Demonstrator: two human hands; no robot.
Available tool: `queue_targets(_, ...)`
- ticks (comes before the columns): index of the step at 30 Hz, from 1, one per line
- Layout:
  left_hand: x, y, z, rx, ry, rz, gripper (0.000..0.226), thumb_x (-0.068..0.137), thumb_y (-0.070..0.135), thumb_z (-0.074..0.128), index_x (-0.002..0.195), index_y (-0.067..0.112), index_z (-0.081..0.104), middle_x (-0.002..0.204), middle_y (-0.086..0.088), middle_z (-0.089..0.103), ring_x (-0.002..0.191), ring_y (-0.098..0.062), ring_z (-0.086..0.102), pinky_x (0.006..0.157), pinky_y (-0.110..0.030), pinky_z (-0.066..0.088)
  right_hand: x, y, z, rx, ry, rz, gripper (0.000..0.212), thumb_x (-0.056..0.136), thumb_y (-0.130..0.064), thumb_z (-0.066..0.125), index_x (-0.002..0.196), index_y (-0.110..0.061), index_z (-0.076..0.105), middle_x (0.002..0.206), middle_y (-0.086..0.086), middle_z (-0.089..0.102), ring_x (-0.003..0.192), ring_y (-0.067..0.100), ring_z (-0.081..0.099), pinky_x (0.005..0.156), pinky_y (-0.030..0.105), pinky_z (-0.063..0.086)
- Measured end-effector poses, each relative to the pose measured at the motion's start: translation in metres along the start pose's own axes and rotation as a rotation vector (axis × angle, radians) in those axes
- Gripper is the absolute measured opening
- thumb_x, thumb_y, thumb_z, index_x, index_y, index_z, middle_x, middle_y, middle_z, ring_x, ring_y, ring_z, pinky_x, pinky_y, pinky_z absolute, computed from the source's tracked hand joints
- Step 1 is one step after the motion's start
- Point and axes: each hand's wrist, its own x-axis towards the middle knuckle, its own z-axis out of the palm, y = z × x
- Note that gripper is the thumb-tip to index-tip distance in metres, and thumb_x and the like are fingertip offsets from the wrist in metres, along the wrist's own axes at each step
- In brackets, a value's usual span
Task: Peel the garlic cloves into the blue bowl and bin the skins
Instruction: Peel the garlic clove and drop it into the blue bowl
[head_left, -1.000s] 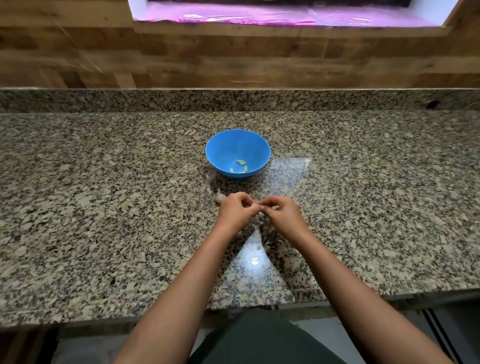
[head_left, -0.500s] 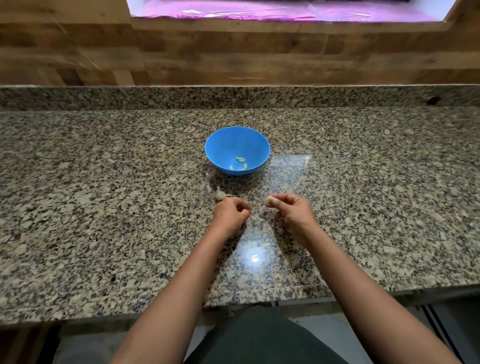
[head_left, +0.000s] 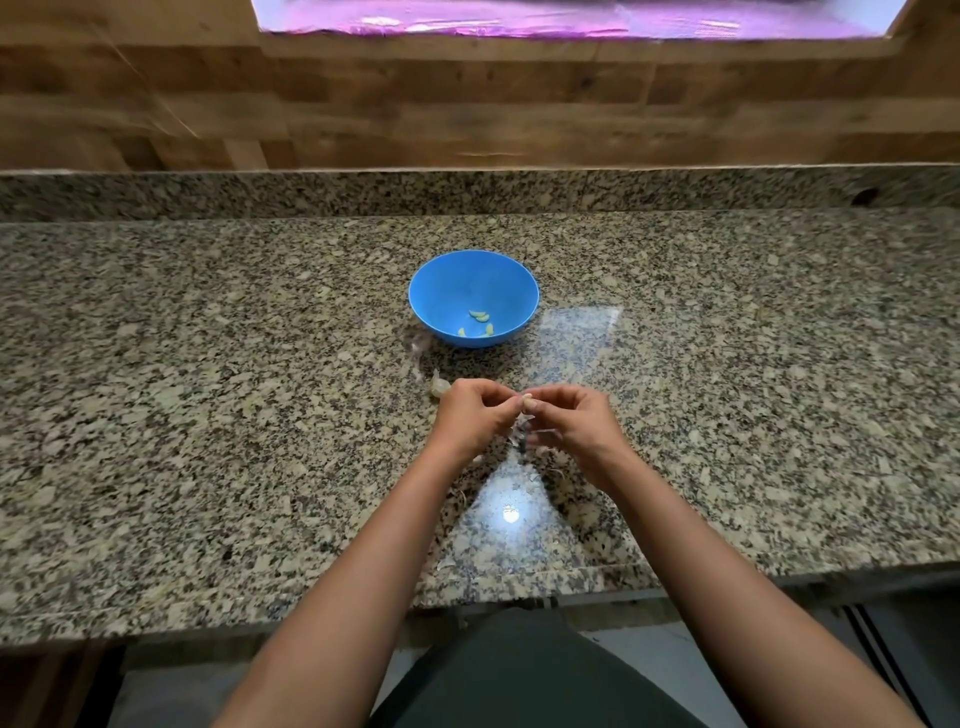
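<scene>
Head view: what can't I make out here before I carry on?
Clove: mostly covered by the left hand and right hand pinching it; remaining skin unclear.
Garlic piece on the counter: partly behind the left hand.
Peeled cloves in the blue bowl: too small to count.
Bin: outside the frame.

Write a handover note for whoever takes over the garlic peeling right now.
Left hand and right hand both pinch one garlic clove, loose skin hanging beneath.
Blue bowl behind the hands holds about four peeled cloves.
One unpeeled clove lies left of the left hand; skin scraps litter the counter.
To do: finish this clove, peel the other, bin the skins. No bin in view.
</scene>
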Motion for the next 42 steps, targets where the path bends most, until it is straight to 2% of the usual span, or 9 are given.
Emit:
queue_targets(4, 0.000, 0.000, 0.000, -0.016, -0.016, -0.006, 0.020, 0.083, 0.014, 0.070, 0.096, -0.001, 0.069, 0.084, -0.012, 0.070, 0.075, -0.022, 0.066, 0.075, -0.037, 0.058, 0.000, -0.001, 0.000, 0.013, -0.007, -0.009, 0.007, 0.083, 0.000, 0.063, 0.090, 0.002, 0.065, 0.080, 0.017, 0.067, 0.063, 0.020, 0.064, 0.061, 0.025, 0.058)
queue_targets(10, 0.001, -0.001, -0.002, -0.081, -0.010, -0.006, 0.012, 0.084, 0.008, 0.068, 0.091, -0.002, 0.068, 0.086, -0.018, 0.069, 0.079, -0.032, 0.067, 0.076, -0.044, 0.058, 0.000, -0.002, 0.002, 0.050, -0.015, -0.012, 0.006, 0.084, 0.002, 0.062, 0.088, 0.000, 0.066, 0.080, 0.017, 0.067, 0.066, 0.020, 0.064, 0.066, 0.028, 0.058)
queue_targets(13, 0.000, 0.000, -0.001, -0.154, -0.022, -0.032, 0.010, 0.084, 0.005, 0.067, 0.091, -0.001, 0.068, 0.085, -0.014, 0.068, 0.076, -0.025, 0.066, 0.073, -0.035, 0.058, -0.001, -0.003, 0.001, 0.047, -0.006, -0.026, 0.009, 0.084, 0.003, 0.062, 0.092, 0.001, 0.066, 0.085, 0.017, 0.068, 0.072, 0.022, 0.064, 0.070, 0.027, 0.057)
queue_targets(16, -0.002, 0.002, 0.000, -0.268, -0.035, -0.080, 0.013, 0.084, 0.003, 0.066, 0.094, -0.005, 0.067, 0.084, -0.012, 0.068, 0.070, -0.015, 0.064, 0.065, -0.021, 0.057, -0.001, -0.002, 0.003, -0.151, 0.063, -0.111, 0.009, 0.082, -0.002, 0.066, 0.090, -0.005, 0.068, 0.089, 0.014, 0.070, 0.082, 0.023, 0.066, 0.078, 0.030, 0.056)
queue_targets(22, -0.001, 0.002, 0.001, -0.404, -0.050, -0.127, 0.008, 0.085, 0.004, 0.065, 0.089, -0.002, 0.068, 0.075, -0.007, 0.066, 0.063, -0.008, 0.062, 0.060, -0.018, 0.054, 0.000, -0.003, 0.005, -0.392, 0.140, -0.245, 0.007, 0.081, -0.011, 0.071, 0.086, -0.011, 0.066, 0.084, 0.008, 0.069, 0.078, 0.020, 0.067, 0.071, 0.030, 0.057)
queue_targets(27, 0.000, 0.003, 0.003, -0.396, -0.012, -0.152, 0.006, 0.083, 0.007, 0.068, 0.084, 0.001, 0.066, 0.074, -0.006, 0.063, 0.063, -0.012, 0.059, 0.055, -0.017, 0.050, -0.001, -0.001, 0.009, -0.596, 0.229, -0.388, 0.005, 0.083, -0.015, 0.070, 0.083, -0.015, 0.064, 0.079, 0.001, 0.066, 0.069, 0.012, 0.062, 0.059, 0.020, 0.052)
queue_targets(31, -0.001, 0.004, 0.001, -0.449, -0.006, -0.159, 0.005, 0.083, 0.006, 0.068, 0.083, 0.000, 0.067, 0.070, -0.006, 0.062, 0.058, -0.009, 0.059, 0.056, -0.019, 0.051, 0.001, 0.001, 0.008, -0.629, 0.234, -0.403, 0.008, 0.083, -0.017, 0.071, 0.081, -0.014, 0.064, 0.080, 0.001, 0.064, 0.069, 0.010, 0.059, 0.057, 0.014, 0.048)
queue_targets(38, -0.001, 0.006, 0.001, -0.467, -0.012, -0.175, 0.003, 0.083, 0.004, 0.068, 0.083, 0.000, 0.067, 0.071, -0.007, 0.065, 0.056, -0.008, 0.060, 0.061, -0.021, 0.055, -0.002, 0.001, 0.010, -0.546, 0.211, -0.378, 0.010, 0.082, -0.009, 0.069, 0.079, -0.015, 0.062, 0.077, 0.001, 0.066, 0.072, 0.014, 0.064, 0.069, 0.027, 0.056)
queue_targets(42, -0.001, 0.007, 0.000, -0.460, -0.020, -0.173, 0.003, 0.083, 0.003, 0.067, 0.082, 0.001, 0.067, 0.073, -0.008, 0.065, 0.057, -0.009, 0.060, 0.060, -0.022, 0.054, -0.003, 0.000, 0.011, -0.568, 0.217, -0.403, 0.012, 0.083, -0.007, 0.068, 0.078, -0.016, 0.062, 0.075, -0.001, 0.065, 0.071, 0.013, 0.063, 0.068, 0.024, 0.056)
